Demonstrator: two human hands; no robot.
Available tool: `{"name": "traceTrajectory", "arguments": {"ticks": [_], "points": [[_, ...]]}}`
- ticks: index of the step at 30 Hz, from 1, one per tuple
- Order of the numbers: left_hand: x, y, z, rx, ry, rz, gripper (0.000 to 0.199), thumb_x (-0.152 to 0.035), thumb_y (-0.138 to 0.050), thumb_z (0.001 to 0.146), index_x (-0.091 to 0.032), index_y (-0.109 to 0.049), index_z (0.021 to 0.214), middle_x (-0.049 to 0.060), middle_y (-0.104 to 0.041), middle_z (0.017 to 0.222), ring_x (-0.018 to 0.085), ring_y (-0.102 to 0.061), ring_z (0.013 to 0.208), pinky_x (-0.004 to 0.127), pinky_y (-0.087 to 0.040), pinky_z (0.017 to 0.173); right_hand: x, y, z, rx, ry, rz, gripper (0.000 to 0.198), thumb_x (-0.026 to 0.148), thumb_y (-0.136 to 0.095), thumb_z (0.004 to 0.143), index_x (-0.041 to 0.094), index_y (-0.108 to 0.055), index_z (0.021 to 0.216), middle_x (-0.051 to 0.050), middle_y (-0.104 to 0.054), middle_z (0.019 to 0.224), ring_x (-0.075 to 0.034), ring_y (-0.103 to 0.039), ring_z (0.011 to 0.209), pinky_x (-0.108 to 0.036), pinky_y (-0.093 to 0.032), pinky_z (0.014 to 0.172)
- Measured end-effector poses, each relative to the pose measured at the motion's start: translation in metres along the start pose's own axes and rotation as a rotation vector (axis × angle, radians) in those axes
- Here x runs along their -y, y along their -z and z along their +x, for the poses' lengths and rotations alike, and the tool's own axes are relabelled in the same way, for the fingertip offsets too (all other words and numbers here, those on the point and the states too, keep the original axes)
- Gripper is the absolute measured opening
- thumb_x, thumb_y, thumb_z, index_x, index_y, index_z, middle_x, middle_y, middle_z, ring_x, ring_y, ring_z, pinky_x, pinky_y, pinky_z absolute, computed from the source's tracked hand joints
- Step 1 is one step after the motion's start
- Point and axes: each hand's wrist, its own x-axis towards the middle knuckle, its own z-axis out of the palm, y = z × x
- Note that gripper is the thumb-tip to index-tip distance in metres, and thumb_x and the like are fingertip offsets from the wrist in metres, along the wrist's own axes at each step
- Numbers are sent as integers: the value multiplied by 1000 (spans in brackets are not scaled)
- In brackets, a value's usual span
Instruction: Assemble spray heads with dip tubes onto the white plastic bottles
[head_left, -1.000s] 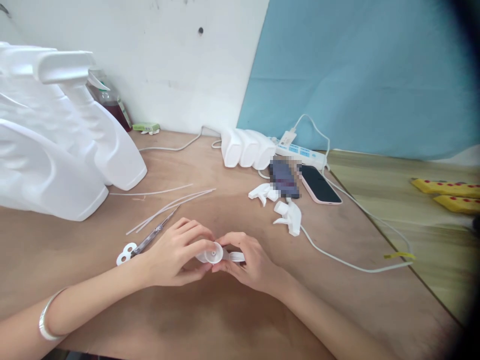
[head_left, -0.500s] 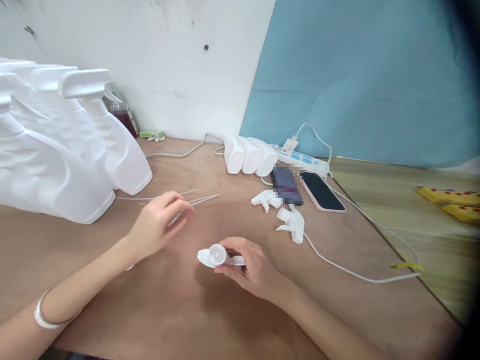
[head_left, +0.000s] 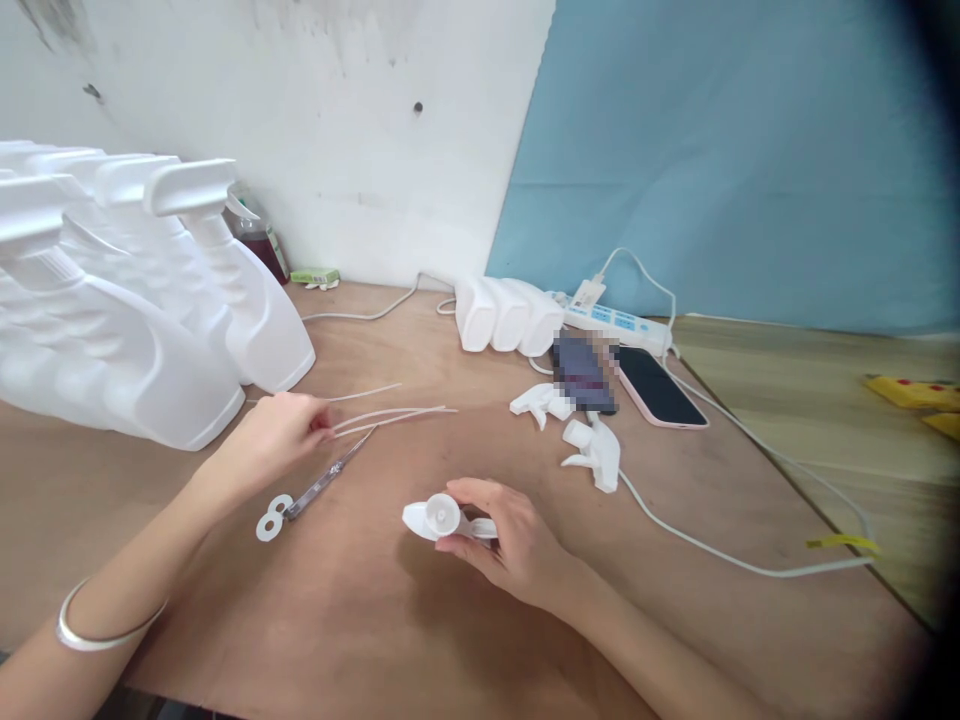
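Steadying a white spray head [head_left: 442, 516] with its round collar turned up, the right hand [head_left: 510, 540] grips it between thumb and fingers, just over the near part of the surface [head_left: 337, 620]. Away to its left, the left hand [head_left: 296, 425] is narrow, fingers curled at the near ends of some thin white tubes [head_left: 394, 411]; I cannot tell whether it has pinched one. A slim pointed tool [head_left: 319, 490] lies just below that hand, and large white spray bottles [head_left: 165, 350] stand just beyond it. Two loose spray heads [head_left: 592, 455] lie beyond the right hand, to its right. The step seems to be taking up a tube, none yet showing in the collar; the next move calls for separating a single tube while the collar stays facing up.
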Motion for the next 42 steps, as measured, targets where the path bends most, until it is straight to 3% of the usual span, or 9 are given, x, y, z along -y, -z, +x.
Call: {"name": "traceTrajectory", "arguments": {"ticks": [3, 9, 13, 21, 30, 42], "points": [[-10, 5, 0, -72, 12, 1, 14, -25, -54, 76, -19, -58, 65, -1, -58, 54, 12, -50, 47, 21, -34, 46, 0, 0, 1, 8, -5, 7, 35, 37, -53, 86, 19, -41, 113, -7, -65, 92, -18, -64, 79, -30, -50, 68], [-52, -9, -14, -128, -69, -718, 21, -26, -61, 78, -16, -59, 96, 2, -67, 75, 13, -64, 67, 23, -54, 65, 1, 1, 1, 2, -16, 25, 33, 36, -55, 84, 19, -43, 110, -7, -65, 95, -18, -64, 80, -29, -50, 69], [-74, -29, -29, -56, -192, -949, 15, -16, -59, 79, -15, -61, 94, 3, -68, 79, 14, -66, 73, 23, -57, 68, 1, 1, 2, 8, -20, 39, 35, 37, -56, 83, 19, -42, 110, -7, -65, 96, -17, -64, 80, -29, -50, 68], [-76, -47, -34, -56, -286, -824, 12, -11, -57, 80, -16, -62, 90, 3, -68, 87, 13, -66, 75, 23, -58, 70, 1, 2, 4, 9, -7, 75, 35, 36, -56, 83, 19, -43, 111, -7, -65, 99, -17, -64, 85, -29, -51, 70], [-77, -47, -33, -134, -389, -635, 12, -10, -57, 79, -16, -60, 88, 3, -68, 84, 12, -66, 71, 20, -55, 65, 1, 2, 3, 22, -8, 54, 33, 38, -54, 84, 20, -43, 110, -6, -65, 98, -17, -64, 83, -29, -50, 70], [-76, -45, -32, -162, -522, -543, 16, -6, -57, 77, -17, -58, 89, 2, -68, 83, 11, -64, 71, 20, -52, 64, 0, 0, 2, -5, -9, 42, 36, 38, -56, 83, 20, -44, 111, -7, -65, 97, -18, -65, 82, -30, -52, 71]]}}
